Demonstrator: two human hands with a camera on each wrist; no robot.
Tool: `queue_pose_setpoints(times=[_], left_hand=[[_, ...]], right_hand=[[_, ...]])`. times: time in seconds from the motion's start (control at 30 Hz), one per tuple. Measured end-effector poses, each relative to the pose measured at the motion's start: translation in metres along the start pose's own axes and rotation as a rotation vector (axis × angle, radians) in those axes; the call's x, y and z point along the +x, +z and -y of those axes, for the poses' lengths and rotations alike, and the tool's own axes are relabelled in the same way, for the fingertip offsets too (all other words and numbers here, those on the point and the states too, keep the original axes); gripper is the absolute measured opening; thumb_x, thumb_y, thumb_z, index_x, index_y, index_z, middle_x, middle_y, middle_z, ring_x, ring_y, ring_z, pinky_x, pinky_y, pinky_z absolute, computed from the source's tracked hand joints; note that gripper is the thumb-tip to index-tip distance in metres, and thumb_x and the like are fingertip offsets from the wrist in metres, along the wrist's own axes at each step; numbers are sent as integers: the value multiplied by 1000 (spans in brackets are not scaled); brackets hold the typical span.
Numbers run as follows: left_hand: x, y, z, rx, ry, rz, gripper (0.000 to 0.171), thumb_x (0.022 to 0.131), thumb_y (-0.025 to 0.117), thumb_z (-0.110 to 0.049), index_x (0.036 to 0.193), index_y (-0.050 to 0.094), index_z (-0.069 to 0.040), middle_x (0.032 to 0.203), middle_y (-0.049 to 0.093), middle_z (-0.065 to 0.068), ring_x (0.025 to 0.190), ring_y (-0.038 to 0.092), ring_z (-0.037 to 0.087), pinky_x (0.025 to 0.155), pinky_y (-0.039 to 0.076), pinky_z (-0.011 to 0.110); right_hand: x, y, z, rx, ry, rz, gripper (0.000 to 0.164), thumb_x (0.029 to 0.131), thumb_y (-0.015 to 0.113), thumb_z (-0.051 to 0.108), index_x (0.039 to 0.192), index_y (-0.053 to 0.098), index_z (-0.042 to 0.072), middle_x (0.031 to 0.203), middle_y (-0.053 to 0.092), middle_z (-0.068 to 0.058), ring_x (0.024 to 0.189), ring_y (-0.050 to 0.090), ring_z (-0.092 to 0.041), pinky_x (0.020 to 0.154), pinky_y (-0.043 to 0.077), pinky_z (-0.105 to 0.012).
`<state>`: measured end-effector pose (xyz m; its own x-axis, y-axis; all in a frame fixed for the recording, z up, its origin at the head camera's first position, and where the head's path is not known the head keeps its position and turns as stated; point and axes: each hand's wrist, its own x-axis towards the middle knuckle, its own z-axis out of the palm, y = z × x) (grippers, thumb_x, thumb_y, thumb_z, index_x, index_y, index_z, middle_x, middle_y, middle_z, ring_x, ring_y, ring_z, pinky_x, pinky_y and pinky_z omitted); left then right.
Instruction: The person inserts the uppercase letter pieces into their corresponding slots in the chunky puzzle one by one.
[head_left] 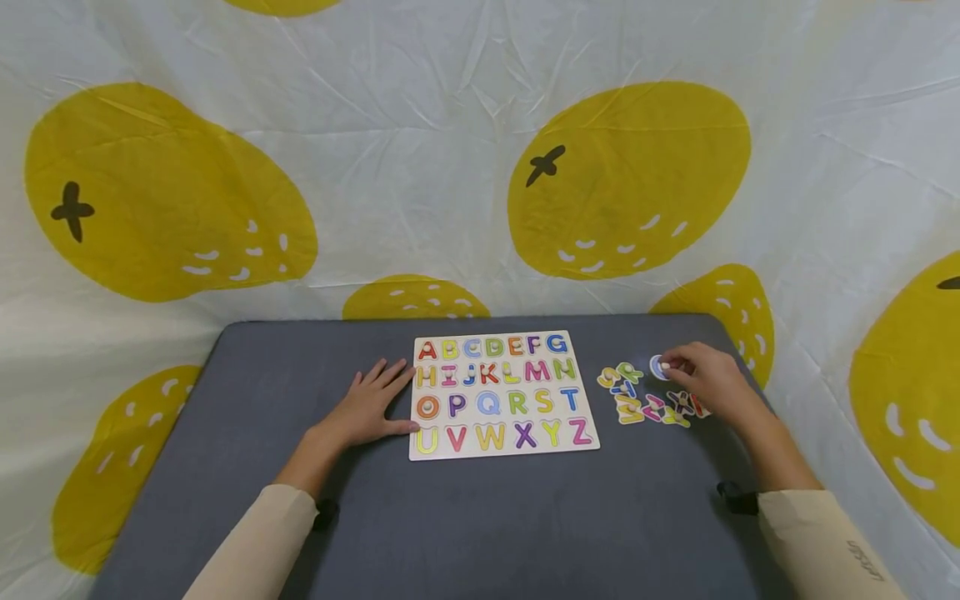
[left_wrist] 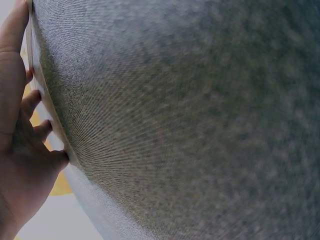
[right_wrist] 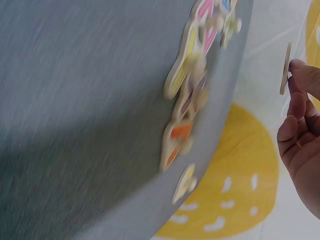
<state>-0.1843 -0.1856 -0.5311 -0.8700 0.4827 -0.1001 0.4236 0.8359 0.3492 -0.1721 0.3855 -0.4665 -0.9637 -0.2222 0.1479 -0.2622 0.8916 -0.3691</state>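
A wooden alphabet puzzle board [head_left: 504,421] lies on the table, printed A to Z in colourful rows. Knobs show on many letters in its upper rows. My left hand [head_left: 369,406] rests at its left edge, fingers spread, thumb near the U. To the right of the board, my right hand [head_left: 708,379] pinches a round-looking blue letter puzzle piece [head_left: 657,367] by its knob. In the right wrist view this piece [right_wrist: 286,69] appears edge-on, lifted off the table. Below it lies a cluster of loose letter pieces [head_left: 628,408], with an orange one [right_wrist: 177,137] partly under my right hand.
The dark grey table [head_left: 525,533] has its back edge against a white cloth [head_left: 420,192] with big yellow fruit prints. A small yellow piece [right_wrist: 185,184] lies apart from the cluster in the right wrist view.
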Motion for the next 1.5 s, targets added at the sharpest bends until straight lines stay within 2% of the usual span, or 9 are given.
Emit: queue_pose_setpoints(times=[0.17,0.4,0.6,0.93,1.13,1.37,1.5], left_hand=[[-1,0,-1,-3,0,2,104,83,74,-68,165,30,-19,171,28,12,158,16,46,118,15,77],[0,-2,-4,-5,6,-6,103,84,75,-66,164,31,-19,170,28,11,157,17,47,118,16,77],[0,-2,-4,-8,12,-9,103,84,75,-66,164,32,-18,170,29,12,157,18,48,117,16,77],[-4,0,-3,0,7,-5,103,84,74,-67,164,31,-18,170,29,13,157,18,48,117,17,77],[-4,0,-3,0,11,-13,103,84,74,-67,164,32,-18,169,30,13,156,19,48,116,18,78],[-3,-2,-3,-10,7,-6,102,85,75,-65,164,31,-17,170,29,13,157,18,48,117,17,77],[-2,-3,-3,-7,11,-8,102,85,75,-64,164,31,-17,170,29,13,157,17,48,117,16,77]], right_hand=[[12,11,22,44,-66,26,14,93,78,13,104,76,6,90,67,-2,78,58,-15,70,50,-33],[30,25,55,83,-73,139,13,94,76,14,105,76,7,91,68,0,81,58,-14,72,51,-34],[45,39,83,110,-121,174,11,93,77,13,103,76,8,86,66,2,78,56,-12,70,50,-31],[61,76,136,144,-266,228,7,92,79,13,97,75,10,83,65,4,75,55,-9,68,48,-26],[65,96,167,170,-311,280,6,93,78,15,99,76,12,85,65,6,77,56,-8,71,48,-24],[68,115,188,203,-356,341,6,98,73,15,102,77,13,95,66,3,80,54,-7,74,48,-26],[70,124,195,174,-381,336,6,98,72,14,102,77,13,95,66,2,79,53,-8,71,47,-24]])
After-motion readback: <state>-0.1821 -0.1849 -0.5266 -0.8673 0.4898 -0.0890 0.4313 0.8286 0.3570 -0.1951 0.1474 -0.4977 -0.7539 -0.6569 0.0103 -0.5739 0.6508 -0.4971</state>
